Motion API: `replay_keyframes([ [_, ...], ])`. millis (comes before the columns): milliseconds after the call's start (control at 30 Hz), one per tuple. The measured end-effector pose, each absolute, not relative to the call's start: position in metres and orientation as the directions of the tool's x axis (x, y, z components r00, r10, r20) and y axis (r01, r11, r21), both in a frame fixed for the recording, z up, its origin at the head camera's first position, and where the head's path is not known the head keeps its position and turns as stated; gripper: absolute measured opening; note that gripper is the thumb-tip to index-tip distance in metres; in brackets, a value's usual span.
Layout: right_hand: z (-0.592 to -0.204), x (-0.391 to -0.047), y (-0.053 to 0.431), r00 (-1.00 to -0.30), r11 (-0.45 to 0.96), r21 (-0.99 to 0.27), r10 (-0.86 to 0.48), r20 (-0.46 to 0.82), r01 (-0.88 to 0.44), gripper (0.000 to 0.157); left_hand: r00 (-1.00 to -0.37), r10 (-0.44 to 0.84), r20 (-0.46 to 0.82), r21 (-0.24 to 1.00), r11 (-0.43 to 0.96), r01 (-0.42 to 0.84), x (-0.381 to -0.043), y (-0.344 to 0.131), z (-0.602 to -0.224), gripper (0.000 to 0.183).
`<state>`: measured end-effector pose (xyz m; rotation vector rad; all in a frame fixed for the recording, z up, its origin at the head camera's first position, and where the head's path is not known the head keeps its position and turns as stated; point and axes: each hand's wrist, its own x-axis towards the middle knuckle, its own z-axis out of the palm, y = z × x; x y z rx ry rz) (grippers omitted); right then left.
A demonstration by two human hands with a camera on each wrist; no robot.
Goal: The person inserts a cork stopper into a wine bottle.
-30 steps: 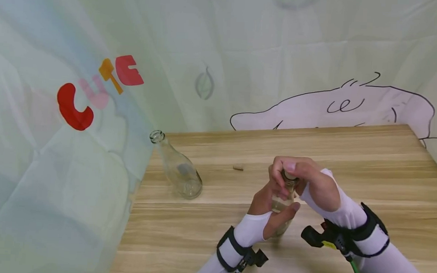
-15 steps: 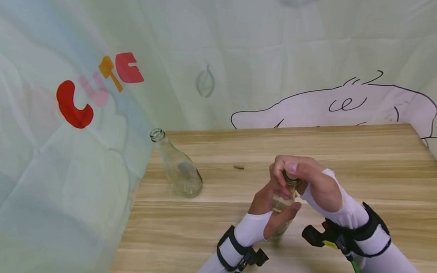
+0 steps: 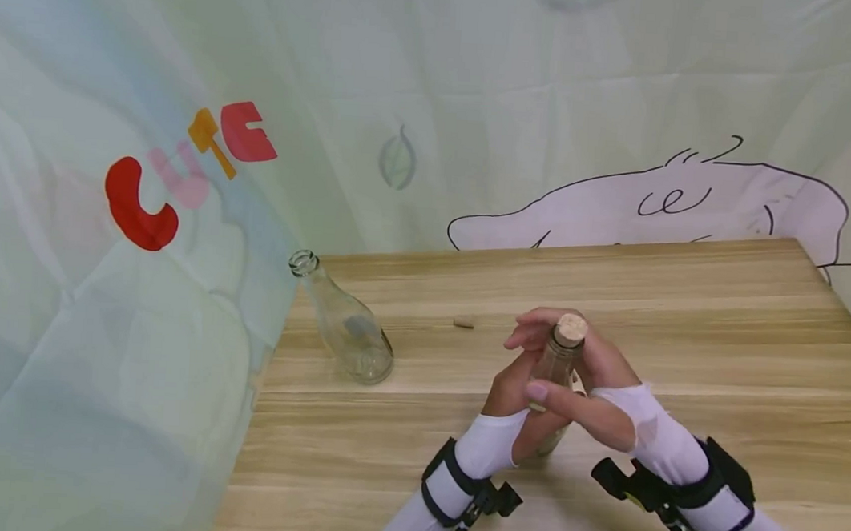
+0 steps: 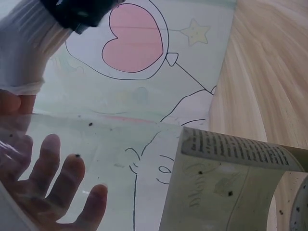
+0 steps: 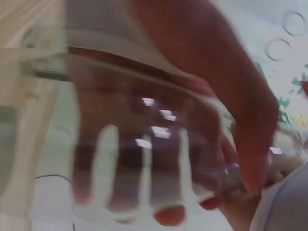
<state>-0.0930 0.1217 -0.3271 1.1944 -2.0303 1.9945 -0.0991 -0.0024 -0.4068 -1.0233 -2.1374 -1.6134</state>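
A clear glass bottle [image 3: 553, 364] stands upright, tilted slightly, with a cork [image 3: 571, 328] in its mouth. My left hand [image 3: 509, 394] grips the bottle's body from the left. In the left wrist view, fingers [image 4: 67, 185] show through the glass, beside a beige label [image 4: 236, 149] with lines of print. My right hand [image 3: 603, 363] lies loosely about the neck. Its fingers reach out behind the neck, past the bottle's left side, and its thumb lies across the front. The right wrist view is blurred; the glass [image 5: 159, 130] fills much of it.
A second clear glass bottle [image 3: 353, 334], uncorked, stands at the left of the wooden table [image 3: 358, 454]. A small cork [image 3: 463, 322] lies on the wood between the two bottles. Printed curtains [image 3: 349, 77] hang behind and at the left.
My right hand has come off the bottle's top and moved down around the neck, its fingers loosened; the cork now shows uncovered. My left hand keeps its grip, and the other bottle stays put.
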Motion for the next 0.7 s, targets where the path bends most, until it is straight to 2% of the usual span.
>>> replay_keyframes([
  [67,-0.328,-0.086,0.117,-0.749,-0.020,-0.823,-0.402,0.527,-0.568,0.046,-0.690,0.374,0.620,0.702,0.130,0.701,-0.096,-0.003,-0.396,0.053],
  [167,-0.330,-0.081,0.115,-0.775,0.057,-0.810,-0.338,0.535,-0.584,0.034,-0.678,0.370,0.636,0.691,0.118,0.713,-0.092,-0.003,-0.390,0.056],
  [300,-0.333,-0.080,0.115,-0.761,0.081,-0.785,-0.322,0.563,-0.615,0.023,-0.712,0.357,0.605,0.715,0.150,0.683,-0.089,-0.001,-0.389,0.065],
  [500,-0.335,-0.081,0.116,-0.745,0.169,-0.739,-0.325,0.582,-0.652,0.028,-0.740,0.370,0.562,0.758,0.126,0.640,-0.094,-0.007,-0.402,0.083],
  [600,-0.333,-0.083,0.120,-0.736,0.121,-0.749,-0.339,0.586,-0.652,0.026,-0.779,0.382,0.498,0.798,0.151,0.584,-0.098,-0.014,-0.411,0.093],
  [700,-0.327,-0.091,0.131,-0.730,-0.006,-0.780,-0.347,0.589,-0.626,0.019,-0.806,0.375,0.458,0.814,0.187,0.550,-0.100,-0.022,-0.412,0.096],
])
